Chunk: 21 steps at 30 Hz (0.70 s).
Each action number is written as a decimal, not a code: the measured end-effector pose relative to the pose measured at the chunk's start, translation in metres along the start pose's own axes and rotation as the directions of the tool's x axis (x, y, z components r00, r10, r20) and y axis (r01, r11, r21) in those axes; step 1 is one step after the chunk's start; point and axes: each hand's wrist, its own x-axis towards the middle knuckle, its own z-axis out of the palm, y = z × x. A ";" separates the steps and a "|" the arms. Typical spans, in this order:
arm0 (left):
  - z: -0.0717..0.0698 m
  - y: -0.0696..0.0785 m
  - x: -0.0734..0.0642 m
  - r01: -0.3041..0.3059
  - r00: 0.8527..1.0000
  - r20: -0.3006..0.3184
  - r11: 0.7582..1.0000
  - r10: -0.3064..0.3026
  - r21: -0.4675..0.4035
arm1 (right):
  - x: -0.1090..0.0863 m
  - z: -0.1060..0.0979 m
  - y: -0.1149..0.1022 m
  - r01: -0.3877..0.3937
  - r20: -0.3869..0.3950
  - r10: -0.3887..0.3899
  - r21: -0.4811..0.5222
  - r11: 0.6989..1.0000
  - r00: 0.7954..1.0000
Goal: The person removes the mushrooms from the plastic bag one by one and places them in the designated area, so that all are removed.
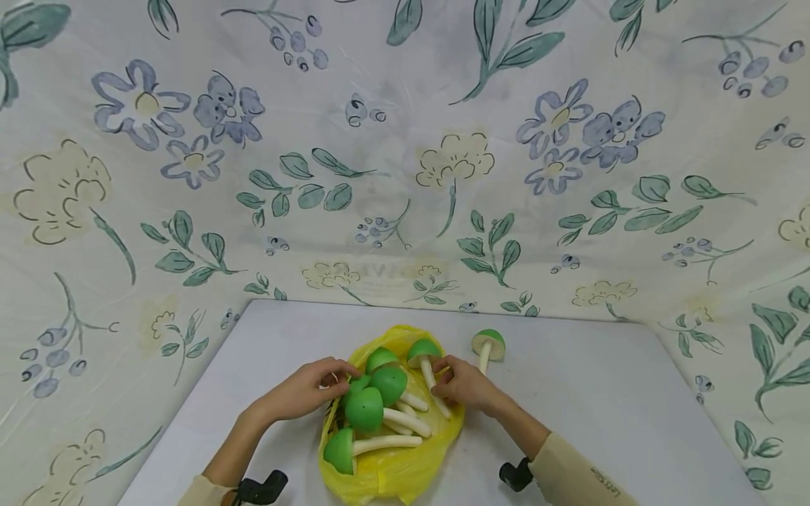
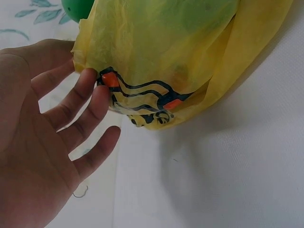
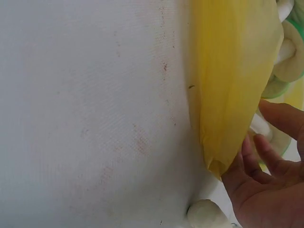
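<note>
A yellow plastic bag (image 1: 405, 481) lies spread wide, with several toy mushrooms (image 1: 387, 385) in it, green-capped with pale stems. My left hand (image 1: 310, 385) pinches the bag's left rim between thumb and index finger; the other fingers are loosely spread beside its printed side (image 2: 156, 90). On the opposite side, my right hand (image 1: 465, 383) reaches over the rim, its thumb and fingers around the pale stem of a toy mushroom (image 1: 422, 349) inside the bag. In the right wrist view the bag's yellow wall (image 3: 228, 80) partly hides those fingers.
One more toy mushroom (image 1: 489, 346) stands outside the bag, just beyond my right hand. Everything rests on a white table (image 1: 569, 393) whose back edge meets a flower-printed cloth (image 1: 405, 211). Dark wrist mounts (image 1: 515, 476) sit at both cuffs.
</note>
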 end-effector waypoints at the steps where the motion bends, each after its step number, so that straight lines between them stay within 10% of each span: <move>1: 0.000 0.000 0.000 0.000 1.000 -0.001 1.000 0.000 0.002 | 0.000 0.000 0.000 -0.004 0.000 0.004 -0.006 1.000 1.000; 21: 0.001 0.001 -0.001 0.002 1.000 -0.008 1.000 -0.002 0.009 | -0.001 0.006 -0.004 -0.001 0.002 0.001 -0.147 0.989 1.000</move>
